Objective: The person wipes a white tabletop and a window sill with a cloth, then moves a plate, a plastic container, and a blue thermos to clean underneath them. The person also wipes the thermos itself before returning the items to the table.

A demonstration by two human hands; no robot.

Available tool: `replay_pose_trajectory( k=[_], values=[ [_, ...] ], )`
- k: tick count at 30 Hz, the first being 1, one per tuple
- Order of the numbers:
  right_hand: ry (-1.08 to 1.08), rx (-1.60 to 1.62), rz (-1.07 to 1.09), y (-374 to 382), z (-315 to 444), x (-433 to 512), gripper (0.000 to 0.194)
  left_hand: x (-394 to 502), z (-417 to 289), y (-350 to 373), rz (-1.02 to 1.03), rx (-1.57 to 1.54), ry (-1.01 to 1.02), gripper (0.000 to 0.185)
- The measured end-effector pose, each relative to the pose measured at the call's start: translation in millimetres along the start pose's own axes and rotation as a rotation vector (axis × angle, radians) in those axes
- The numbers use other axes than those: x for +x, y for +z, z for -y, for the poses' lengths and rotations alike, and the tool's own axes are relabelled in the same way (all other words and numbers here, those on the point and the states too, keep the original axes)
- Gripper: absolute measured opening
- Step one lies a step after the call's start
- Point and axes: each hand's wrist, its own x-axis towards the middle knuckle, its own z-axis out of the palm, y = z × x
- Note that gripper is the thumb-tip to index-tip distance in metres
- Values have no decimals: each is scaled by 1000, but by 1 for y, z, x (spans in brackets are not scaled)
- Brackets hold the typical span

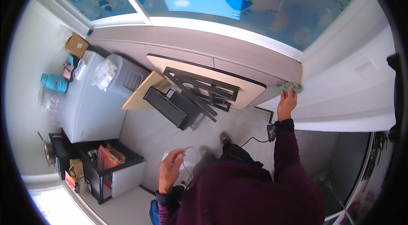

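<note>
My right hand [287,105] stretches forward and presses a green cloth [294,87] against the right end of the pinkish-grey cabinet front [255,55], beside the white wall. My left hand [171,169] is raised over the floor at lower left, with loosely bent fingers and nothing in it. A folding table [153,62] with a pale top and dark metal legs leans against the cabinet front, left of the cloth.
A white chest-like appliance [95,107] stands at left, with a grey lidded bin [133,71] beside it. Nearer is a black-framed open box [127,164]. A wooden board [140,97] and dark metal frame parts [165,105] lie ahead. A black cable [255,139] crosses the floor.
</note>
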Motion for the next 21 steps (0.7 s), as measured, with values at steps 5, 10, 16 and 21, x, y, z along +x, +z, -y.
replay_pose_trajectory(
  k=[5, 10, 16, 21],
  values=[
    [-60, -328, -101, 22, -21, 2, 22, 7, -5, 4, 6, 77, 5, 27],
    [-145, -550, 71, 51, -48, -24, 25, 13, 12, -14, -5, 131, 28, 29],
    [-235, -566, 193, 133, -106, -71, 29, 35, 39, -70, 22, 141, 9, 33],
    [-275, -607, 208, 222, -175, -116, 28, 65, 91, -149, 28, 124, 0, 32]
  ],
)
